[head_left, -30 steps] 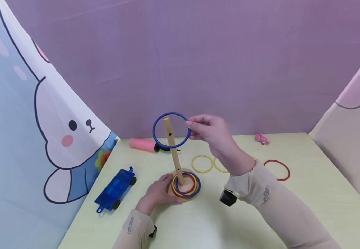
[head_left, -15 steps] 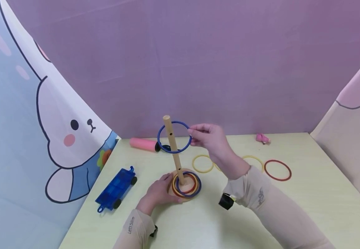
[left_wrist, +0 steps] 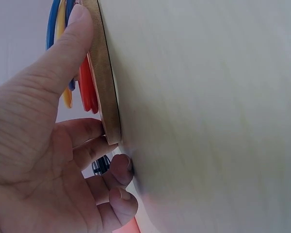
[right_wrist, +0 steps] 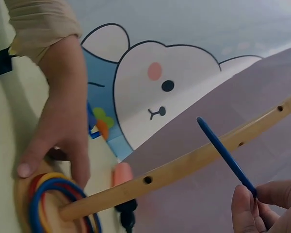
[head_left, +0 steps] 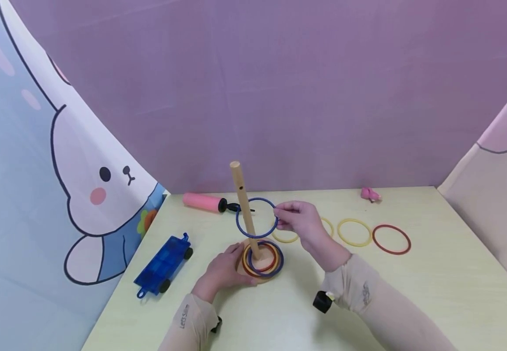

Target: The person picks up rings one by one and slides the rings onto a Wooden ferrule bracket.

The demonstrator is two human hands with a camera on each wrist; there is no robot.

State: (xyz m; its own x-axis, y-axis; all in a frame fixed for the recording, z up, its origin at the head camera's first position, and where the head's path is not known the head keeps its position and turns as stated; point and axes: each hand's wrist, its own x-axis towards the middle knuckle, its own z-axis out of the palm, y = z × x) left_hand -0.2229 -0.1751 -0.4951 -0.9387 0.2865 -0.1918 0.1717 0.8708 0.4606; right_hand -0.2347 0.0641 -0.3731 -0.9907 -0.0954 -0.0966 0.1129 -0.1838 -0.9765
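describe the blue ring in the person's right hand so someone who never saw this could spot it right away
Find the upright wooden peg on its round base in the middle of the pale table. Partway down it hangs the blue ring, pinched by the right hand. The other rings lie flat on the base or table; only this one is held in the air.

A blue ring (head_left: 256,218) circles a tan wooden peg (head_left: 243,204); yellow rings (head_left: 354,232) and a red ring (head_left: 391,239) lie nearby.

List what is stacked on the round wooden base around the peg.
On the wooden base, around the peg, lie blue, yellow and red rings. The exact count is unclear because they overlap. The left hand covers the base's left edge.
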